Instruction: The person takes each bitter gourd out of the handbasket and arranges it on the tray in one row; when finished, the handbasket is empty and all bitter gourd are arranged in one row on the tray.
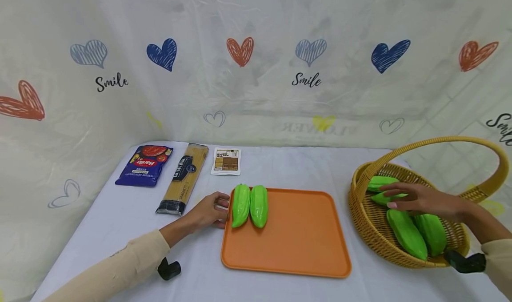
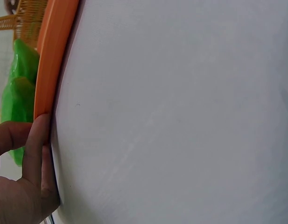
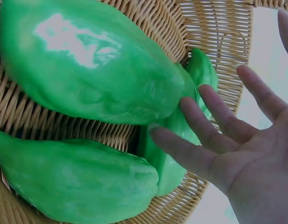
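My left hand (image 1: pixel 210 210) grips the left rim of the orange tray (image 1: pixel 300 231), its fingers (image 2: pixel 37 133) bent against the edge. Two glossy green, elongated fruits (image 1: pixel 259 206) lie side by side at the tray's left end. On the right, my right hand (image 1: pixel 428 200) hovers over the wicker basket (image 1: pixel 362 220), fingers spread and holding nothing. Several more such green fruits (image 3: pixel 83 182) lie in the basket. In the right wrist view the fingertips (image 3: pixel 160 133) are close to the fruits; whether they touch cannot be told.
A blue Barilla pouch (image 1: pixel 146 166), a spaghetti pack (image 1: pixel 184 177) and a small white-and-brown packet (image 1: pixel 226 162) lie at the back left. The basket's tall handle (image 1: pixel 452 140) arches over its far side. A white sheet with printed hearts hangs behind the table.
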`<state>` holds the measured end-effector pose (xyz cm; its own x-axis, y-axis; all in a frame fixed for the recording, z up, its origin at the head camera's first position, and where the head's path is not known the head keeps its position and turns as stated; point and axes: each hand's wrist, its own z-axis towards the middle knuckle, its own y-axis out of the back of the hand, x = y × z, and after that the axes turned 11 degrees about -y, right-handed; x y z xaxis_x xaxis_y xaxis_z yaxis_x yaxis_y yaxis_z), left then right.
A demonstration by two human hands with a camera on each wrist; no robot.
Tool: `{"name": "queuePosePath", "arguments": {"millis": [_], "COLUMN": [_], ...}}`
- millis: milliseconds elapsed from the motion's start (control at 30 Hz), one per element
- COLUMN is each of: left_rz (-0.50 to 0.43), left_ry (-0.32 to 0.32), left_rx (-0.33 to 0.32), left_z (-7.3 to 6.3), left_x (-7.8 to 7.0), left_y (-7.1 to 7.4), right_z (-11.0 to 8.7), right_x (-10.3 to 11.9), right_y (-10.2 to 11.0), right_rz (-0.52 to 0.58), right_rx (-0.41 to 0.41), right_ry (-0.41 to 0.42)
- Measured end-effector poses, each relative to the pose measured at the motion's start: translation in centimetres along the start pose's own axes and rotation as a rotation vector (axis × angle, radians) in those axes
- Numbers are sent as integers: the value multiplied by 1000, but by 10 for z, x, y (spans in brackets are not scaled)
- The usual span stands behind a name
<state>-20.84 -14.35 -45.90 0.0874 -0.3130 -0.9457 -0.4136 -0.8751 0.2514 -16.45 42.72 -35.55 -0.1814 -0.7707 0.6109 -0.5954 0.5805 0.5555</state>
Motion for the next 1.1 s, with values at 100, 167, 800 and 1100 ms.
{"name": "queuePosePath", "arguments": {"millis": [100,167,800,1100], "left_rz": [0,0,-4,-8], "left_ry": [-3,-2,-3,4], "left_rx": [4,4,7,5], "left_z": [-1,-1,2,2], "left_x": [0,0,3,2], "left_y": [0,1,0,0], "right_z": [0,0,-2,6], "right_x": [0,0,-9,-13], "right_y": [0,1,15,11], "right_rz": [20,23,-26,-11], "right_rx": [15,24,67,191], "right_ry": [-6,-1,-173,-119]}}
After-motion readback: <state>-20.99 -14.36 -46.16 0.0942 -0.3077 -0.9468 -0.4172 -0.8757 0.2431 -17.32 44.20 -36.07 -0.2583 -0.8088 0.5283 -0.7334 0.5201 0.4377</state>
